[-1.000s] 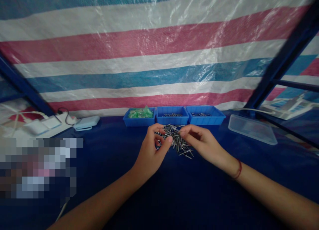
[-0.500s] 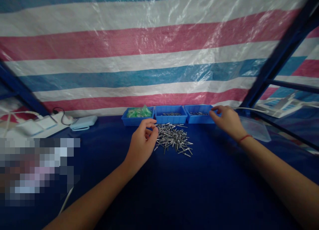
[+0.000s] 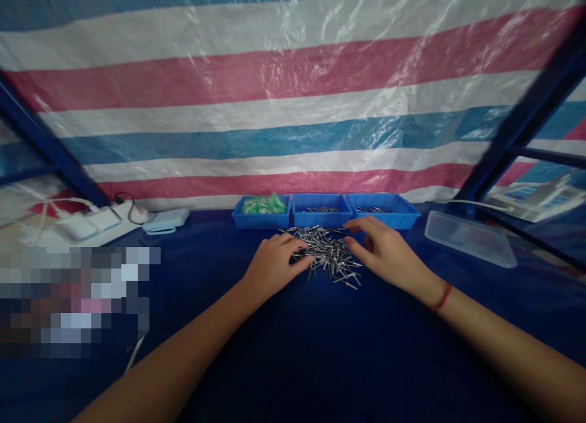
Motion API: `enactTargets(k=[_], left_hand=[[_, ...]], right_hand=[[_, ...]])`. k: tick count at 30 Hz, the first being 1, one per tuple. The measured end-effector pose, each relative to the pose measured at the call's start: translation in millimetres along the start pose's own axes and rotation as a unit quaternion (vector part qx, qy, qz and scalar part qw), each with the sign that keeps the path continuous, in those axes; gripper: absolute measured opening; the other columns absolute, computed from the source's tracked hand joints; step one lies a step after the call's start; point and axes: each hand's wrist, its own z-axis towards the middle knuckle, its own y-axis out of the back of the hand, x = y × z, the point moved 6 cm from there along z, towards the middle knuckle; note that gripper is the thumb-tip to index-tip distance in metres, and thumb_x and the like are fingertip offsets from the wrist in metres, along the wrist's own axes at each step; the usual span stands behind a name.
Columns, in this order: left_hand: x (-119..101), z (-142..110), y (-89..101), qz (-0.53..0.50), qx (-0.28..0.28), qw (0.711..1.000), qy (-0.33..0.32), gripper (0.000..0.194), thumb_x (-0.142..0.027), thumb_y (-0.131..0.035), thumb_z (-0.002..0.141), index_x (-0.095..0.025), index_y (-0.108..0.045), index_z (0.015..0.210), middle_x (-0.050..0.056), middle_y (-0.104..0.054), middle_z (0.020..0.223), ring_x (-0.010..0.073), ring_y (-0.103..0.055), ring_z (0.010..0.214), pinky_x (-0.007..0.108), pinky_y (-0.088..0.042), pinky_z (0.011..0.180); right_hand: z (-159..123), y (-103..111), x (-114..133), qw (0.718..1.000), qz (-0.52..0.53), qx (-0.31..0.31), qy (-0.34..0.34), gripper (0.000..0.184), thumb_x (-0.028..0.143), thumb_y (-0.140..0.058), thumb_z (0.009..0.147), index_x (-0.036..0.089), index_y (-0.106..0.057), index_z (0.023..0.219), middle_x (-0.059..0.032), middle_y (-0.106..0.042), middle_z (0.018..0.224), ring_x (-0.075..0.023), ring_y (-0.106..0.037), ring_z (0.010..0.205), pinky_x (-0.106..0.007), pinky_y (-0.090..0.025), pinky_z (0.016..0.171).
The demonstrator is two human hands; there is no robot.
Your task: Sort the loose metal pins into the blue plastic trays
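A loose pile of silvery blind rivets (image 3: 330, 256) lies on the dark blue table. My left hand (image 3: 277, 261) is at the pile's left edge, thumb and fingers parted, fingertips over the nearest rivets. Nothing shows in its grasp. On the other side, my right hand (image 3: 384, 249) hovers by the pile's right edge, open, with a gap between thumb and index finger. Just behind the pile stand the middle blue bin (image 3: 321, 218) and the right blue bin (image 3: 389, 220), each with some rivets inside. The left blue bin (image 3: 262, 222) contains a green plastic bag (image 3: 264, 204).
A clear plastic lid (image 3: 469, 238) lies to the right. At the left are a power strip (image 3: 107, 221) with plugs and cables, and a light blue case (image 3: 166, 221). Blue metal posts and a striped tarp (image 3: 274, 118) bound the back.
My right hand went from the pile to the right bin, then came back to the pile's right side with fingers parted. My left hand drew back slightly, then returned to the pile's edge.
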Motion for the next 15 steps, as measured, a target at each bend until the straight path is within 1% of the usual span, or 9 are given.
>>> enactTargets(k=[2,5,7,11,13,15], left_hand=[[-4.4,2.7,-4.5,0.03,0.004,0.999,-0.012,0.02,-0.037,-0.057,0.083,-0.021,-0.066,0.091,0.004,-0.064,0.089,0.0201,-0.057,0.084,0.033,-0.04,0.074],[-7.3,6.5,-8.3,0.063,0.013,0.998,-0.019,0.016,-0.03,-0.053,0.086,-0.02,-0.066,0.084,0.003,-0.064,0.089,0.0202,-0.058,0.085,0.032,-0.038,0.072],[-7.4,7.2,-6.8,0.068,0.01,0.998,-0.015,0.015,-0.025,-0.051,0.087,-0.019,-0.065,0.083,0.003,-0.064,0.089,0.0199,-0.058,0.085,0.032,-0.037,0.071],[-12.5,3.5,4.7,0.032,-0.021,0.999,-0.021,0.012,-0.022,-0.05,0.087,-0.019,-0.061,0.084,0.002,-0.063,0.09,0.0182,-0.058,0.087,0.031,-0.037,0.073],[-19.4,0.5,10.7,0.004,-0.029,0.999,-0.033,0.011,-0.021,-0.05,0.087,-0.019,-0.06,0.084,0.001,-0.063,0.089,0.0169,-0.058,0.086,0.031,-0.037,0.074],[-27.3,-2.3,15.3,-0.024,-0.034,0.998,-0.043,0.009,-0.019,-0.051,0.086,-0.019,-0.059,0.083,0.0,-0.062,0.088,0.0157,-0.058,0.084,0.03,-0.038,0.073]], right_hand=[[-1.0,-3.2,6.8,1.0,0.011,0.008,0.006,0.023,0.028,-0.048,0.086,0.017,-0.058,0.103,-0.0076,-0.061,0.094,-0.0143,-0.055,0.062,-0.03,-0.044,0.057],[-2.1,-5.4,13.6,0.999,0.026,0.015,0.016,0.022,0.027,-0.048,0.086,0.018,-0.059,0.103,-0.0081,-0.061,0.099,-0.0135,-0.055,0.061,-0.029,-0.044,0.056],[-3.2,-6.2,15.5,0.999,0.034,0.019,0.019,0.021,0.027,-0.048,0.086,0.018,-0.059,0.102,-0.0079,-0.061,0.1,-0.0135,-0.055,0.062,-0.03,-0.045,0.057],[-7.1,-9.4,19.9,0.997,0.064,0.036,0.036,0.022,0.028,-0.05,0.086,0.019,-0.06,0.103,-0.0071,-0.061,0.098,-0.0154,-0.058,0.07,-0.031,-0.047,0.063],[-9.2,-12.0,24.9,0.994,0.081,0.05,0.059,0.023,0.029,-0.05,0.087,0.02,-0.06,0.104,-0.0069,-0.06,0.097,-0.0167,-0.059,0.076,-0.032,-0.048,0.067],[-11.0,-14.3,30.6,0.99,0.096,0.063,0.079,0.02,0.028,-0.048,0.088,0.021,-0.062,0.101,-0.0063,-0.06,0.094,-0.017,-0.059,0.078,-0.032,-0.048,0.07]])
